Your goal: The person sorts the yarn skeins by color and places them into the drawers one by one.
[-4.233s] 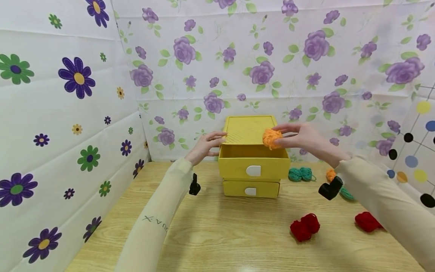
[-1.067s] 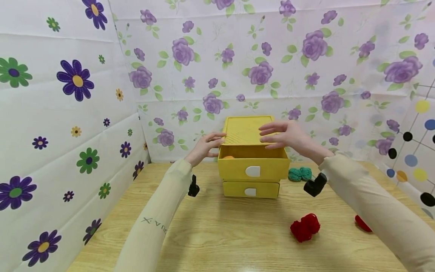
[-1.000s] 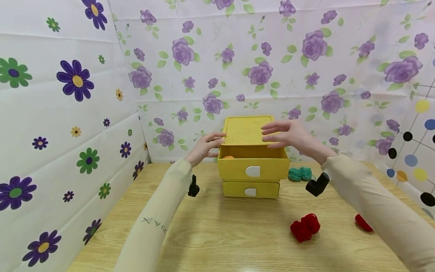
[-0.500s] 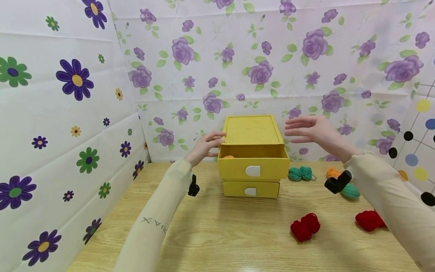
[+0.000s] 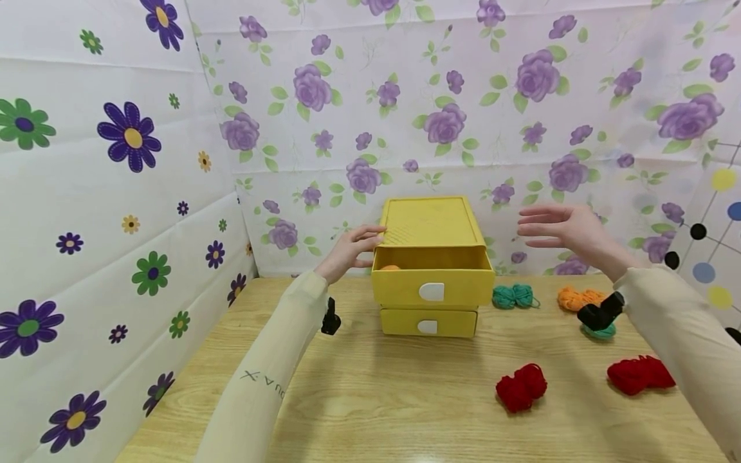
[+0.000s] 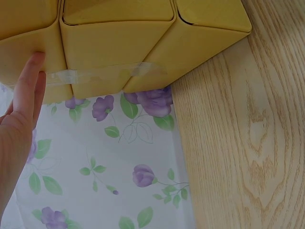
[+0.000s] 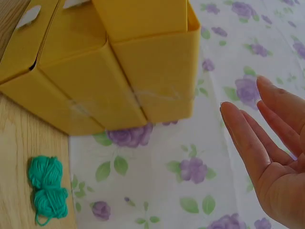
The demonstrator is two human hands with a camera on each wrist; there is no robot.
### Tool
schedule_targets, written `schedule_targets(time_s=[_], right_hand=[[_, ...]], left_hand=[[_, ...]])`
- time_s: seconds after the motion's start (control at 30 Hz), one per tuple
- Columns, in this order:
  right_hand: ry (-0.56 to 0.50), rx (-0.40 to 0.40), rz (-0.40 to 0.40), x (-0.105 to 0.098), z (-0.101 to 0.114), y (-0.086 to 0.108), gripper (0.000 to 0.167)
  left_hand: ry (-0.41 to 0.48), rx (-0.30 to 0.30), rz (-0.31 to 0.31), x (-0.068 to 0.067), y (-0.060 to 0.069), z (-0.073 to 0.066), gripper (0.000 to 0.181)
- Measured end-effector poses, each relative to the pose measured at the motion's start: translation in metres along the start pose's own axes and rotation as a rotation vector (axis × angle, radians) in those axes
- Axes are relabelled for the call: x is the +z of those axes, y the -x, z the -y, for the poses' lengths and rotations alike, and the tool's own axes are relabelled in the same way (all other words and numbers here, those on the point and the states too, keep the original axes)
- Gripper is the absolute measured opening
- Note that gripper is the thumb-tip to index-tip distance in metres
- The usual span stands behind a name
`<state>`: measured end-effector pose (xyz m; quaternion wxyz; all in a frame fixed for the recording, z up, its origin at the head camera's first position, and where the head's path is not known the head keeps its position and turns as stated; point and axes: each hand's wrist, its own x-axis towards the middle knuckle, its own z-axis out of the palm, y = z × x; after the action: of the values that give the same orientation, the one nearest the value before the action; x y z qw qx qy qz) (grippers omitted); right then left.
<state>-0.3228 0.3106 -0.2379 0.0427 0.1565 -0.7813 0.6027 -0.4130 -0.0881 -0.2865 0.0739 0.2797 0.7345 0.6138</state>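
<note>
A yellow drawer box stands against the back wall, its upper drawer pulled out and a bit of orange yarn showing inside at the left. My left hand rests its fingertips on the box's upper left side; the left wrist view shows the hand touching the yellow side wall. My right hand is in the air to the right of the box, fingers extended and holding nothing. In the right wrist view the hand is apart from the box.
Right of the box lie a teal yarn bundle, an orange bundle and another teal one, partly hidden by the black wrist device. Nearer are two red bundles. The lower drawer is closed.
The orange yarn earlier in my right hand is gone from it, and orange shows inside the upper drawer. My right hand has moved away rightward from above the box. My left hand stays put.
</note>
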Motion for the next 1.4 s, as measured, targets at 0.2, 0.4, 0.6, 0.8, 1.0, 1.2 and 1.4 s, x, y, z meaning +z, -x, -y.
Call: schedule_targets(time_s=[0.2, 0.4, 0.6, 0.8, 1.0, 1.2, 1.4], right_hand=[[-0.006, 0.004, 0.003, -0.018, -0.015, 0.003, 0.037], [0.01, 0.051, -0.038, -0.035, -0.038, 0.007, 0.037], [0.063, 0.098, -0.056, -0.049, -0.06, 0.014, 0.044], [0.068, 0.088, -0.063, -0.063, -0.085, 0.024, 0.027], [0.045, 0.106, -0.062, -0.07, -0.109, 0.033, 0.026], [0.1, 0.174, -0.09, -0.074, -0.124, 0.037, 0.032], [0.083, 0.201, -0.098, -0.077, -0.133, 0.04, 0.025]], left_hand=[[-0.004, 0.001, 0.007, -0.001, -0.001, 0.0, 0.036], [0.004, 0.0, 0.004, 0.0, -0.001, 0.001, 0.036], [-0.001, -0.001, 0.003, 0.001, 0.001, 0.0, 0.037], [0.008, -0.001, 0.005, 0.002, 0.001, -0.002, 0.037], [0.009, -0.005, -0.004, 0.001, 0.001, -0.002, 0.037], [0.0, -0.008, 0.013, 0.001, 0.002, -0.001, 0.04], [-0.004, -0.004, 0.016, 0.001, 0.002, -0.002, 0.041]])
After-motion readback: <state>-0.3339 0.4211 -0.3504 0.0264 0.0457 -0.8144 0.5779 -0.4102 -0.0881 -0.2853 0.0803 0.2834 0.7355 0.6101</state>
